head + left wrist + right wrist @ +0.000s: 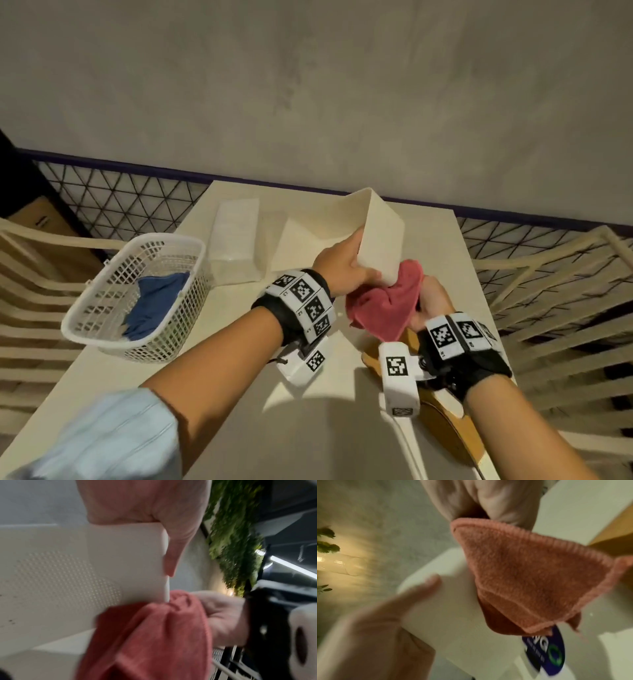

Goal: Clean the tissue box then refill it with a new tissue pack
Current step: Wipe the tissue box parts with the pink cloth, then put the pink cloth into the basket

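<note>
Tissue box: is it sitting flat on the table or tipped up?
Tipped up. The left hand holds the tissue box tilted off the table, its lower corner against the pink cloth.

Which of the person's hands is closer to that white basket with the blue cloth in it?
Left. The left hand holds the tissue box just right of the basket; the right hand is farther right, gripping the pink cloth.

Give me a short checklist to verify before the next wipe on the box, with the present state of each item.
1. Left hand grips the tissue box firmly: ok.
2. Right hand holds the pink cloth: ok.
3. Cloth touches the box: ok, at its lower corner.
4. Box is lifted off the table: ok, tilted.
5. Box is emptied: cannot tell, the opening faces away.
6. New tissue pack is ready on the table: ok, beside the basket.
</note>
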Tool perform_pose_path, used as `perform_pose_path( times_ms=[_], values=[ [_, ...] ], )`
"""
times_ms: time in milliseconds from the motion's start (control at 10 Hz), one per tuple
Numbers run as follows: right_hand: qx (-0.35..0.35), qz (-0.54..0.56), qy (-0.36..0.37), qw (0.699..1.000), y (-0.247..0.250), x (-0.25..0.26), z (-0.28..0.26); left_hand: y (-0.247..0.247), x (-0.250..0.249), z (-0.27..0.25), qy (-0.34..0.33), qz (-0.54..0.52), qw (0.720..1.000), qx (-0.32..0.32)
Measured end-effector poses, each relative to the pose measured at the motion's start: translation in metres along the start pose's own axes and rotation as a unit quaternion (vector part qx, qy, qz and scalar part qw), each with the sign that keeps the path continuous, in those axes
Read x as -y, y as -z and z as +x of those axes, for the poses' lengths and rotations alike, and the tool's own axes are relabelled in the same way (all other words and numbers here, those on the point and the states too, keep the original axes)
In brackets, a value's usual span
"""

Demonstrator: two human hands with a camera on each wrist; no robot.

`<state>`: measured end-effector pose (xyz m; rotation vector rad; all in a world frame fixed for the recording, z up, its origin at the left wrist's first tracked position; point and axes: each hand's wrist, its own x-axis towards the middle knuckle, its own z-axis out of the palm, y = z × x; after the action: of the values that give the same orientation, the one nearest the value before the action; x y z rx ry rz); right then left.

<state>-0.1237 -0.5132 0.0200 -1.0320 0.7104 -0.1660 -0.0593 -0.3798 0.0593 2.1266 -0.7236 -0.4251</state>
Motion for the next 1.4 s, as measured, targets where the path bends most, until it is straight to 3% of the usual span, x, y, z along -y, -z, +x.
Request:
perform_pose_path(
  times_ms=[200, 300, 500, 700, 800, 900, 1000, 1100, 1200, 1300, 1400],
  values=[
    [-0.080, 0.004, 0.022, 0.997, 0.059, 0.025, 0.004, -0.025, 0.023, 0.023, 0.023, 0.172, 0.982, 0.077],
    [-0.081, 0.037, 0.029, 0.996, 0.081, 0.027, 0.003, -0.040, 0.041, 0.032, 0.044, 0.239, 0.965, 0.097],
    [-0.128, 0.038, 0.005, 0.991, 0.091, 0.029, 0.008, -0.067, 0.051, 0.060, 0.092, 0.259, 0.953, 0.126],
    [-0.090, 0.013, -0.021, 0.996, 0.086, 0.030, 0.004, -0.094, 0.047, 0.087, 0.082, 0.293, 0.940, 0.153],
    [-0.097, -0.037, 0.033, 0.994, 0.079, 0.031, 0.013, -0.099, 0.045, 0.091, 0.080, 0.291, 0.941, 0.150],
    [-0.076, -0.052, 0.061, 0.994, 0.070, 0.032, 0.015, -0.085, 0.039, 0.083, 0.062, 0.234, 0.964, 0.107],
    [-0.031, -0.021, 0.066, 0.997, 0.048, 0.038, 0.006, -0.057, 0.021, 0.052, 0.075, -0.030, 0.993, 0.088],
    [0.031, 0.002, 0.092, 0.995, 0.009, 0.037, -0.007, -0.032, 0.005, 0.006, 0.145, -0.287, 0.939, 0.126],
    [0.079, -0.095, 0.120, 0.985, -0.037, 0.019, -0.022, -0.011, 0.014, -0.029, 0.203, -0.530, 0.802, 0.188],
    [0.189, -0.210, 0.158, 0.946, -0.082, -0.009, -0.051, 0.021, 0.030, -0.058, 0.182, -0.657, 0.725, 0.097],
    [0.263, -0.292, 0.218, 0.893, -0.126, -0.033, -0.073, 0.064, 0.059, -0.084, 0.149, -0.593, 0.791, -0.018]
  ],
)
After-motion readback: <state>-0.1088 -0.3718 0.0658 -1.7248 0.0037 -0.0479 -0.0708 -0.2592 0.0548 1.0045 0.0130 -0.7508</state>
